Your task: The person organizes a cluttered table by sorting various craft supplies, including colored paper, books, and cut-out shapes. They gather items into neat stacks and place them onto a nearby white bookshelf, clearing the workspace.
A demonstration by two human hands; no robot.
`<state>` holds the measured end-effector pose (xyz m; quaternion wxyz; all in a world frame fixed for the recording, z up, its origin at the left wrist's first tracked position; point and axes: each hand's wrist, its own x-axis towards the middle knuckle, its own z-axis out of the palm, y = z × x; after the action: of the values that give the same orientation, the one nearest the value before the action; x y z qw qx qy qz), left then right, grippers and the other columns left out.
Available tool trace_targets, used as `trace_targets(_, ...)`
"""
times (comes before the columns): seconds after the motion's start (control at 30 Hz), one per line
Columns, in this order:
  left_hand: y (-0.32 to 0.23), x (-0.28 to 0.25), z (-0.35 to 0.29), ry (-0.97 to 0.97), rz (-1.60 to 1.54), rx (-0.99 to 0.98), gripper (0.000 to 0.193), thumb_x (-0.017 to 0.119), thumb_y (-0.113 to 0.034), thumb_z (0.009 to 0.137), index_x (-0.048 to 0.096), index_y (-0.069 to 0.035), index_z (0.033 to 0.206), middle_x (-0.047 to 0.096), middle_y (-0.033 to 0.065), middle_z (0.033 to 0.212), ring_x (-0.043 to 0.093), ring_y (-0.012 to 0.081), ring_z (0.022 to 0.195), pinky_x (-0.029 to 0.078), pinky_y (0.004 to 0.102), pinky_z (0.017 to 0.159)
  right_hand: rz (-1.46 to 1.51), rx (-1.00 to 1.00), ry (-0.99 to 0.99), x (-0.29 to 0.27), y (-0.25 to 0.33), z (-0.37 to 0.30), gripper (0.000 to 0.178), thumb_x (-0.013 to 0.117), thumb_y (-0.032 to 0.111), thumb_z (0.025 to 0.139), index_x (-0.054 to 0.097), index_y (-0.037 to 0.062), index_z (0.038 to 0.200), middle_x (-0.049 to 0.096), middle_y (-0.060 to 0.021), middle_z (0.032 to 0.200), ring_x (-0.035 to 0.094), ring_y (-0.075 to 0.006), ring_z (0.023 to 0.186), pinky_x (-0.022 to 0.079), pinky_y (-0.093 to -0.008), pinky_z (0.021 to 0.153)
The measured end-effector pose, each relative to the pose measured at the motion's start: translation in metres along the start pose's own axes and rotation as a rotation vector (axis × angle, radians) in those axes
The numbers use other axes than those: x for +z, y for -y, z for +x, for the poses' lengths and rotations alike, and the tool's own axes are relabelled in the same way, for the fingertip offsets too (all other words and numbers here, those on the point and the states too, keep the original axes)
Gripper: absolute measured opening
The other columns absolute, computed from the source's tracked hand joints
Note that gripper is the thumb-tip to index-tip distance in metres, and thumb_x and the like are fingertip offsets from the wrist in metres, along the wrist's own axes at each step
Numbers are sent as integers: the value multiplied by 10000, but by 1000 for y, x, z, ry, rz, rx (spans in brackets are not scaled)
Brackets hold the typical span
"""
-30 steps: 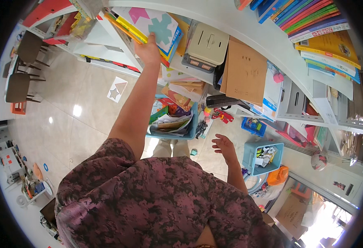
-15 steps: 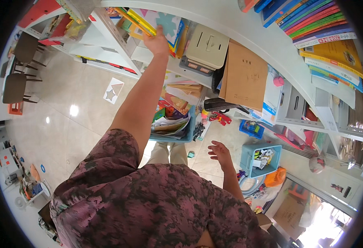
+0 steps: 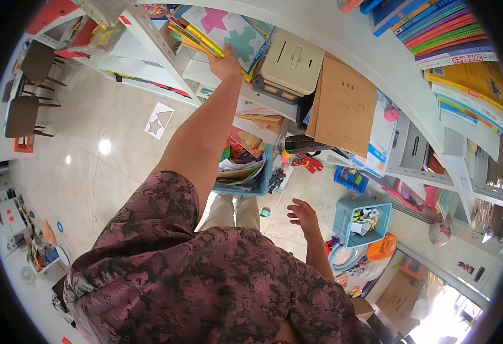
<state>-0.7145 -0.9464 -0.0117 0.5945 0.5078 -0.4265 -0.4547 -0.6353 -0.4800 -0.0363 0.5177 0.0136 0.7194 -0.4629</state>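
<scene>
My left hand (image 3: 226, 64) reaches up to a white shelf and is closed on a stack of thin books. Yellow books (image 3: 204, 41) stand at the hand's left side, their edges toward me. Against its fingers lies a white cover (image 3: 235, 35) with a pink star and a grey-green shape. The stack slants out over the shelf edge, and part of the fingers is hidden behind it. Lower right, my right hand (image 3: 303, 217) hangs in the air with fingers apart, holding nothing.
A cream box (image 3: 293, 62) and brown paper envelopes (image 3: 345, 109) sit right of the books. Below stands a blue bin (image 3: 264, 182) full of papers. Another blue bin (image 3: 343, 225), a blue tray (image 3: 351, 179) and red toys (image 3: 307, 163) are on the floor. A star-printed sheet (image 3: 159, 120) lies left.
My left hand has drawn the books and the white cover a little toward me, so more of the pink star shows. My right hand has hardly moved.
</scene>
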Motion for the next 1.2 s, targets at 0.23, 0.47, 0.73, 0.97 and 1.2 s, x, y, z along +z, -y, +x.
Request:
trace_targets(0.23,-9,-9,-3,19,117,-136,410,704,-131,748,540,37,1084,624,150,1018,605,254,861,464,330,762,-13,4,2,-2,-6,2,383,556,234,877,488,79,1221,620,-67,1019,603,-153,826,486,-286,680)
trace_targets(0.47,-5,3,-7,5,-217,-208,414,697,-93,756,530,36,1113,614,124,1030,592,223,858,462,322,764,7,5,-67,-10,-17,-6,385,574,223,860,501,52,1197,635,-74,980,621,-159,792,491,-279,643)
trace_targets(0.73,25,4,5,158,-76,-208,480,736,-191,736,537,60,1094,604,131,1033,577,233,869,460,316,759,57,64,-103,-17,-48,-13,393,573,236,858,503,47,1195,637,-75,969,623,-163,789,492,-280,636)
trace_targets(0.97,25,10,21,145,70,-283,491,740,-257,729,546,52,1057,609,179,1024,598,286,877,473,355,746,-1,15,-51,-1,-35,-1,374,561,228,869,501,63,1200,628,-71,989,612,-155,794,485,-281,659)
trace_targets(1.2,-15,-30,24,611,567,-436,619,661,-480,735,541,29,1067,650,121,806,624,213,599,488,295,535,-27,-23,-62,4,-28,-2,367,552,221,867,502,47,1187,633,-66,963,617,-152,785,487,-273,634)
